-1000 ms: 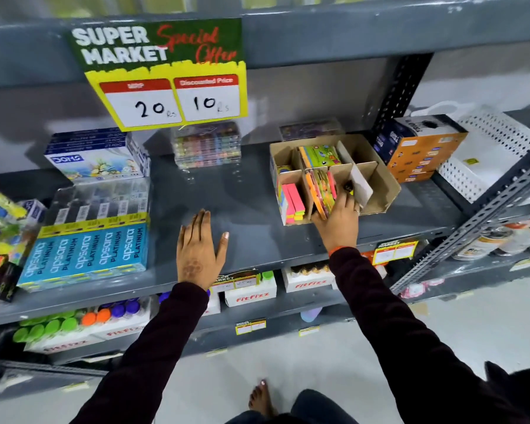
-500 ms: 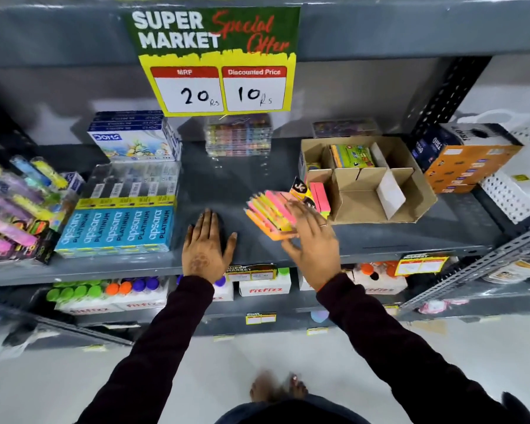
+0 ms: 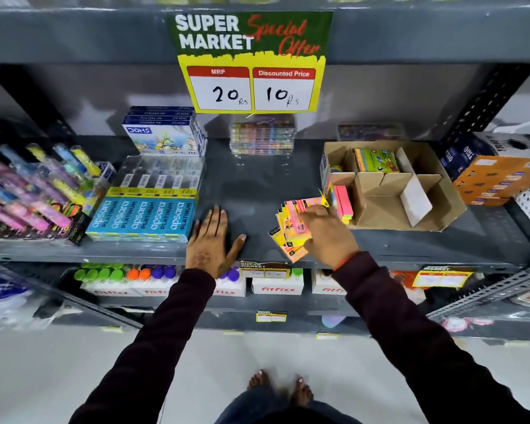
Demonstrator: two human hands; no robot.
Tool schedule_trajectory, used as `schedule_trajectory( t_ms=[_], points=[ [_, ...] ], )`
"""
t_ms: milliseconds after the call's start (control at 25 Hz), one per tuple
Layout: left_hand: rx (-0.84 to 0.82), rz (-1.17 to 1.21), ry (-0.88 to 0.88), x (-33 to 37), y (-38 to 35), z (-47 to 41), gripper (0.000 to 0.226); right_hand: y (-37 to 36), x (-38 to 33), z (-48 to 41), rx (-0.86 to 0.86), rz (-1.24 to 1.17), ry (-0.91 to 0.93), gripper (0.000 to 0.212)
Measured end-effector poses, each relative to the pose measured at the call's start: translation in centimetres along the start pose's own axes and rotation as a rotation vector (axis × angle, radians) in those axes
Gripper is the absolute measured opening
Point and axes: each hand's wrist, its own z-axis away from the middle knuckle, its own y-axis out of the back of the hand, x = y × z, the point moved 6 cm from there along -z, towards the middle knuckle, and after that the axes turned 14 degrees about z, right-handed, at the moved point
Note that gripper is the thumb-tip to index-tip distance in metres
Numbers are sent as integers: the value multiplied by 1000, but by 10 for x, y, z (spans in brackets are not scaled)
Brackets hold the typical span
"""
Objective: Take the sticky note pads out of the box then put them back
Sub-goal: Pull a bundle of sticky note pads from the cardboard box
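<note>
A brown cardboard box [image 3: 441,209] with dividers stands on the right of the grey shelf. A fan of pink, yellow and orange sticky note pads [image 3: 291,223] lies on the shelf just left of the box, under my right hand [image 3: 328,234], whose fingers press on the stack. More pads remain in the box: a pink and yellow stack [image 3: 342,203] in the front left compartment and a green pack [image 3: 377,160] at the back. My left hand [image 3: 211,240] rests flat on the shelf, fingers spread, holding nothing.
Blue Apsara pencil boxes [image 3: 143,218] sit left of my left hand, a Doms box [image 3: 162,139] behind them. Highlighter packs [image 3: 34,194] fill the far left. An orange carton [image 3: 499,179] stands right of the box. A price sign [image 3: 251,62] hangs above.
My right hand pulled a bunch of pads out of the box's front compartment and carried them left and down onto the shelf. The left hand stayed flat.
</note>
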Motion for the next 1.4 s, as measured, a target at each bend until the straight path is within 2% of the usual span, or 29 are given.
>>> schedule_trajectory(
  t_ms=[80,240,400,520,600,720,840,960,1120,1240,1320,1400],
  points=[
    [-7,17,1,-1,0,-1,86,14,6,-11,-4,-34,-64,39],
    [-5,43,-31,-1,2,-7,87,12,1,-24,-94,27,-186,53],
    [-68,19,-59,-5,-2,-11,86,15,-2,-34,-132,27,-237,49],
    [-165,-8,-172,-5,-7,-9,103,17,-2,-35,-163,4,-246,45],
    [-242,-47,-238,-7,-10,-7,119,16,-3,-33,-146,16,-230,42],
    [-296,-132,-269,-10,-15,-10,126,17,-4,-34,-129,37,-198,37],
    [-261,-171,-236,-9,-18,-9,122,22,-7,-34,-98,73,-199,33],
    [-208,-149,-164,-10,-13,-6,122,34,-19,-26,52,200,-215,18],
    [-160,-133,-80,-13,-9,0,125,54,-19,-28,169,319,-169,25],
    [-154,-107,-71,-11,-9,1,124,77,-5,-51,279,220,-183,17],
    [-158,-104,-73,-11,-9,1,123,83,-4,-83,309,87,-185,24],
    [-157,-106,-81,-11,-8,1,121,73,-5,-118,237,-121,-176,36]
  ],
)
